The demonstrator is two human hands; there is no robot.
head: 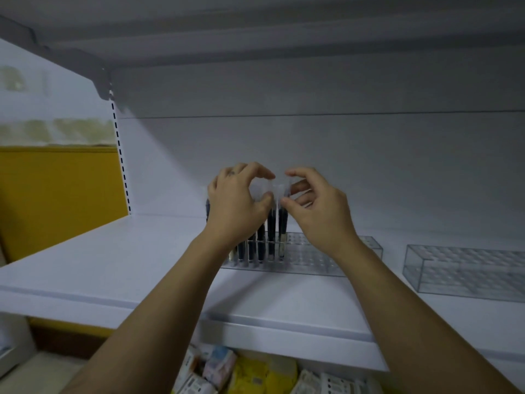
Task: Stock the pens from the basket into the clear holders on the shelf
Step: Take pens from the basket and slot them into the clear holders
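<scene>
Several dark pens (272,223) with pale caps stand upright in the left end of a clear holder (312,258) on the white shelf (113,260). My left hand (235,206) curls its fingers and thumb round the pale caps of the pens on the left. To its right, my right hand (315,206) pinches the cap of the rightmost pen between thumb and fingers. A second clear holder (466,268) with no pens in it sits further right on the shelf. The basket is out of view.
The shelf's back panel (312,155) rises close behind the holders and an upper shelf (255,38) hangs overhead. Below the shelf edge lie packaged goods (250,373) in white and yellow. A yellow wall (56,200) stands at the left.
</scene>
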